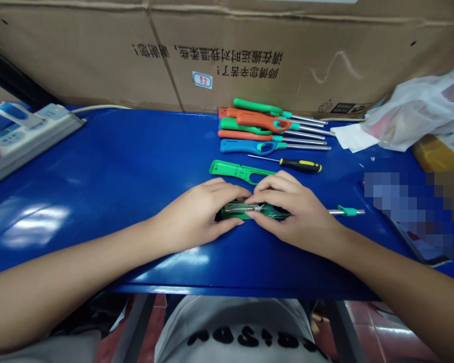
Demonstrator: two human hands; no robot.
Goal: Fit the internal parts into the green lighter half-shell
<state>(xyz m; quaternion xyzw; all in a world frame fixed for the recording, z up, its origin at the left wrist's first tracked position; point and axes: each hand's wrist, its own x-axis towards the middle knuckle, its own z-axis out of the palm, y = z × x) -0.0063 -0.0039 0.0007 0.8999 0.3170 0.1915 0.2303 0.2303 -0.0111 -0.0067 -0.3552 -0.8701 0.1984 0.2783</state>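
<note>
Both my hands rest on the blue table (117, 171) around an opened green long-nosed lighter (236, 209). My left hand (199, 214) curls round its handle end, fingers closed on it. My right hand (293, 209) covers the middle, its fingers pinching the inner parts. The lighter's metal tube with a teal collar (346, 211) sticks out to the right of my right hand. A loose green handle shell (234, 170) lies just beyond my fingers. Further right lies a black and yellow screwdriver (300, 165).
A row of several green, orange and blue lighters (265, 128) lies at the back. Behind them stand cardboard boxes (249, 45). A power strip (26, 133) sits at the left, a white plastic bag (416, 111) and paper at the right.
</note>
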